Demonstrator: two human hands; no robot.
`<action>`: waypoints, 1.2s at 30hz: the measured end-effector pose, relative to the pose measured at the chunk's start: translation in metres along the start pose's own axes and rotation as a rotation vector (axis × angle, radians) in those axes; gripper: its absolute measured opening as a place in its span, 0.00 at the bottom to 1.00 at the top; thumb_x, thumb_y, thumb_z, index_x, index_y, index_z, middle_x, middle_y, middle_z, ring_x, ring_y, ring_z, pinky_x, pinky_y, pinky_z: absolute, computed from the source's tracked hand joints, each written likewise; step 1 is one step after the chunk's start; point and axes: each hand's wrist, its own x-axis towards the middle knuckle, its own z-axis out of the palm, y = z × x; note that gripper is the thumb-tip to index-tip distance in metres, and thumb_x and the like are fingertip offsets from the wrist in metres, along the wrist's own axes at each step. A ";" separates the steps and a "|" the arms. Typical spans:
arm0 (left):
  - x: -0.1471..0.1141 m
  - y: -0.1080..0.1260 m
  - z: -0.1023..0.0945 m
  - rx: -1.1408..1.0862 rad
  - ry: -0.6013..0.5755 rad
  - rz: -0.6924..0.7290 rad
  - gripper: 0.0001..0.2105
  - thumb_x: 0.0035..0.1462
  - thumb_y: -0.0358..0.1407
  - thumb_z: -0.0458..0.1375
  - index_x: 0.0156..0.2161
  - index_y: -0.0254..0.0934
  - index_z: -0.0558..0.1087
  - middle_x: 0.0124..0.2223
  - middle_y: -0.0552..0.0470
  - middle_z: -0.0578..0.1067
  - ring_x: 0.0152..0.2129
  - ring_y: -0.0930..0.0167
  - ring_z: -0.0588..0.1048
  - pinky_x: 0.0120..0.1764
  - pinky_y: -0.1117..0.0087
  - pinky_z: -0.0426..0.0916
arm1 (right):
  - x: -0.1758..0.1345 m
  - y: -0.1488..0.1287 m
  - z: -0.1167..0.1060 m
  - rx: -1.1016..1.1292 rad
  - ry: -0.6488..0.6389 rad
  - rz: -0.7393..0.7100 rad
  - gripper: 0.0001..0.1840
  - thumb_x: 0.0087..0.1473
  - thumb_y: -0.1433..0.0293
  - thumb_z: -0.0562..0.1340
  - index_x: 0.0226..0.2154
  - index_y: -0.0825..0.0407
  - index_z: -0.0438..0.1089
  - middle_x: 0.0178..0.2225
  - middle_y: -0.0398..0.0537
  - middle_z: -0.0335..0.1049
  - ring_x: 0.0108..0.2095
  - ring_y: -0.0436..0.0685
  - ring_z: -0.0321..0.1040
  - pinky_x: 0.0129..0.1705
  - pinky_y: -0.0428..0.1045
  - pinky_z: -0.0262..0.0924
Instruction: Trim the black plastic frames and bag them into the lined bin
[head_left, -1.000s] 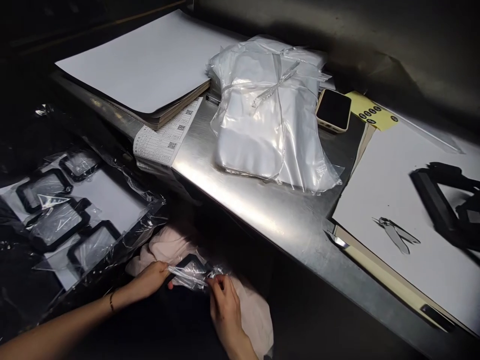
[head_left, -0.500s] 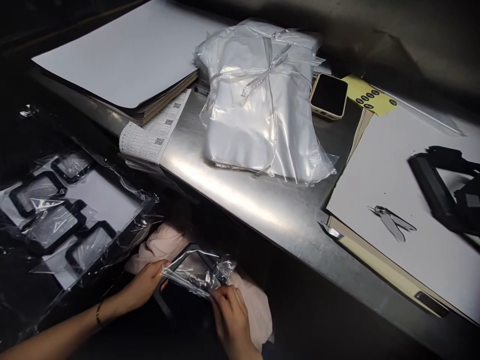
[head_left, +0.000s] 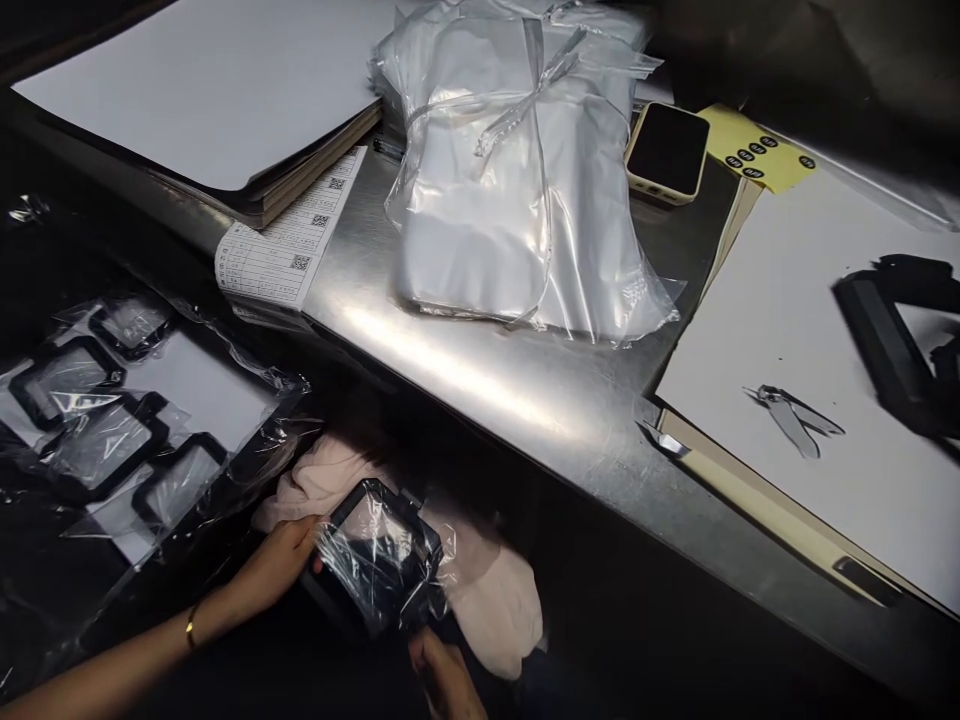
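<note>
Low in front of me, a black plastic frame [head_left: 429, 540] sits inside a clear plastic bag [head_left: 375, 562] that covers its opening. My left hand [head_left: 294, 552] is closed on the frame's left side, through or beside the bag. At the lower right corner, my right hand [head_left: 444, 672] pinches the edge of the bag; its fingers are partly dark and blurred. Pale pink cloth [head_left: 495, 605] lies beneath and around the frame.
Several bagged black frames [head_left: 97, 445] lie at left on a white sheet. The metal table [head_left: 480, 390] bears a tied bundle of clear bags [head_left: 480, 220], a phone [head_left: 667, 152], nippers [head_left: 795, 418], black parts [head_left: 885, 340] and a stack of sheets [head_left: 217, 90].
The bag now lies spread over the frame's opening instead of bunched up. My right hand has moved down and toward me; my left hand keeps its hold. The view has shifted slightly.
</note>
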 end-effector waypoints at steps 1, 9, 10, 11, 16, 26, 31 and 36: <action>0.002 0.000 -0.004 0.037 -0.011 -0.013 0.22 0.59 0.44 0.37 0.23 0.34 0.64 0.20 0.57 0.66 0.20 0.75 0.67 0.30 0.69 0.62 | 0.005 -0.007 -0.002 0.000 0.012 0.002 0.07 0.43 0.65 0.59 0.20 0.52 0.65 0.18 0.39 0.60 0.22 0.48 0.57 0.26 0.44 0.52; 0.014 0.060 -0.065 0.398 0.071 0.076 0.19 0.57 0.43 0.44 0.23 0.34 0.68 0.20 0.55 0.69 0.21 0.73 0.69 0.32 0.67 0.62 | 0.058 -0.089 -0.055 -0.095 0.260 -0.078 0.12 0.48 0.61 0.55 0.30 0.52 0.68 0.22 0.43 0.65 0.25 0.51 0.60 0.28 0.45 0.55; 0.015 0.068 -0.070 0.434 0.116 0.091 0.18 0.57 0.42 0.43 0.28 0.33 0.70 0.23 0.54 0.70 0.23 0.72 0.70 0.33 0.65 0.62 | 0.062 -0.097 -0.060 -0.110 0.273 -0.103 0.13 0.48 0.61 0.56 0.31 0.51 0.70 0.25 0.44 0.68 0.27 0.52 0.63 0.30 0.45 0.56; 0.016 0.075 -0.074 0.463 0.161 0.102 0.17 0.57 0.42 0.43 0.33 0.33 0.70 0.26 0.53 0.71 0.26 0.70 0.70 0.35 0.64 0.61 | 0.065 -0.102 -0.064 -0.120 0.281 -0.125 0.13 0.48 0.61 0.56 0.32 0.51 0.71 0.28 0.46 0.70 0.30 0.54 0.64 0.33 0.46 0.57; 0.023 0.095 -0.080 0.488 0.227 0.140 0.13 0.54 0.34 0.47 0.44 0.34 0.65 0.30 0.50 0.71 0.30 0.66 0.70 0.38 0.59 0.59 | 0.087 -0.108 -0.072 -0.104 0.349 -0.128 0.18 0.45 0.59 0.56 0.29 0.54 0.73 0.32 0.53 0.73 0.35 0.63 0.67 0.40 0.55 0.57; -0.006 0.075 -0.085 -0.203 -0.247 0.097 0.19 0.45 0.38 0.54 0.44 0.43 0.58 0.32 0.55 0.71 0.27 0.68 0.71 0.31 0.69 0.61 | 0.077 -0.124 -0.076 0.171 0.310 -0.182 0.14 0.47 0.59 0.57 0.30 0.52 0.70 0.22 0.43 0.65 0.24 0.51 0.61 0.29 0.48 0.58; 0.008 0.031 -0.048 -0.700 -0.560 -0.208 0.31 0.44 0.62 0.35 0.37 0.36 0.59 0.35 0.42 0.73 0.25 0.63 0.74 0.25 0.64 0.65 | 0.070 -0.127 -0.049 0.261 0.072 -0.302 0.14 0.51 0.60 0.54 0.26 0.52 0.66 0.21 0.41 0.57 0.22 0.48 0.58 0.26 0.45 0.56; 0.057 0.037 0.007 -0.987 -0.515 -0.283 0.22 0.53 0.51 0.44 0.35 0.32 0.67 0.32 0.48 0.73 0.27 0.71 0.72 0.32 0.64 0.67 | 0.058 -0.130 -0.014 0.089 -0.166 -0.386 0.13 0.52 0.64 0.53 0.27 0.50 0.71 0.25 0.43 0.63 0.28 0.50 0.62 0.32 0.46 0.57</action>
